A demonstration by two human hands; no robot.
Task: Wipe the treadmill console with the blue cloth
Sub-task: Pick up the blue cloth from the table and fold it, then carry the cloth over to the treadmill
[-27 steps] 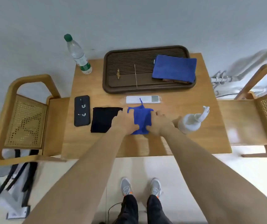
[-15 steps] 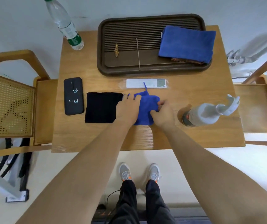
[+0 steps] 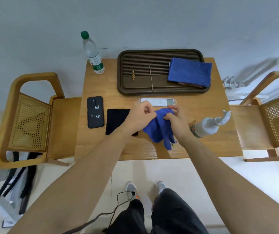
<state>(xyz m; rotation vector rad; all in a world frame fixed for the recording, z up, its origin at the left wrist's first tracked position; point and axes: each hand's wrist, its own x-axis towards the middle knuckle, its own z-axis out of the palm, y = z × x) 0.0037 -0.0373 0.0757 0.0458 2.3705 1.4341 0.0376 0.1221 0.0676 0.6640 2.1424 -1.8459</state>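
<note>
Blue cloth: the small blue cloth (image 3: 159, 125) hangs bunched between both hands, lifted off the counter (image 3: 152, 149) just in front of the white remote (image 3: 157, 101); its lower end droops toward the wood.
Left grip: the left hand (image 3: 139, 118) has fingers curled closed, pinching the cloth's upper edge on the side away from the spray bottle.
Right grip: the right hand (image 3: 177, 121) is likewise closed, thumb and fingers nipping the upper edge nearest the remote.
Why held so: probably gathering or refolding the cloth into a pad before wiping.
Console: no treadmill console can be picked out; the wiping looks not yet begun.
Beside the remote: a black cloth (image 3: 116, 120) lies flat, partly under the left wrist, with a black phone (image 3: 95, 112) beyond it; a white spray bottle (image 3: 207, 124) lies tipped on the other side.
Behind the remote: a dark slatted tray (image 3: 135, 71) carries a second, folded blue towel (image 3: 189, 72); a water bottle (image 3: 93, 54) stands at the corner.
Room: pale wall, light floor, cane-backed wooden chairs (image 3: 29, 119) flanking the counter.
</note>
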